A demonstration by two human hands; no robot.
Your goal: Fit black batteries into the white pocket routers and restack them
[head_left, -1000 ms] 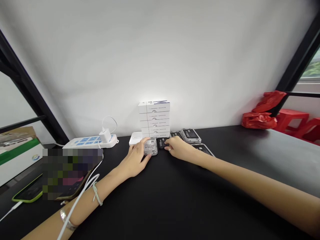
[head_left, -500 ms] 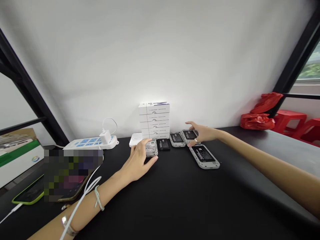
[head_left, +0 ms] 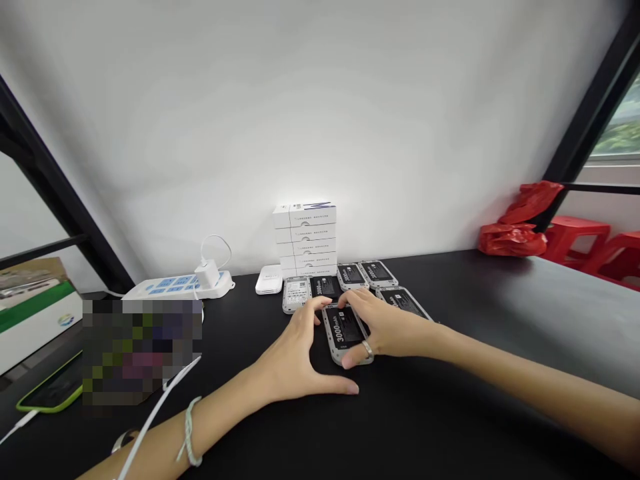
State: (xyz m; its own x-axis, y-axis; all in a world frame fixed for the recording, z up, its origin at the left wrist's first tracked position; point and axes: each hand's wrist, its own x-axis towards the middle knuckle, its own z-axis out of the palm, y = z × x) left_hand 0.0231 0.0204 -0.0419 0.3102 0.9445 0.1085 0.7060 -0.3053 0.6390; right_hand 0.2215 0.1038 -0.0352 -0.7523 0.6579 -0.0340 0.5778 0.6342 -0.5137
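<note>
My right hand (head_left: pixel 383 330) lies over a grey palm-sized device (head_left: pixel 345 327) with a black 3000mAh battery in its uncovered back. Its fingers are at the far end and its thumb at the near end. On the left, my left hand (head_left: pixel 305 360) is spread in a wide C, fingertips close to the device's far left corner and thumb below its near end; whether it touches is unclear. Behind lie a similar device with a bare compartment (head_left: pixel 297 293), a loose-looking black battery (head_left: pixel 324 287), and three more battery-fitted devices (head_left: pixel 353 274) (head_left: pixel 379 273) (head_left: pixel 405 301).
Stacked white boxes (head_left: pixel 306 240) stand against the wall beside a small white case (head_left: pixel 269 279). Farther left are a power strip (head_left: pixel 220 287) with a charger (head_left: pixel 207 272) and a green-edged phone (head_left: pixel 55 383). A white cable (head_left: pixel 155 413) crosses my left forearm. Red bags (head_left: pixel 515 237) sit far right.
My left hand has left the bare-compartment device and moved right and nearer. My right hand has come left and nearer, now on a battery-fitted device in front of the others.
</note>
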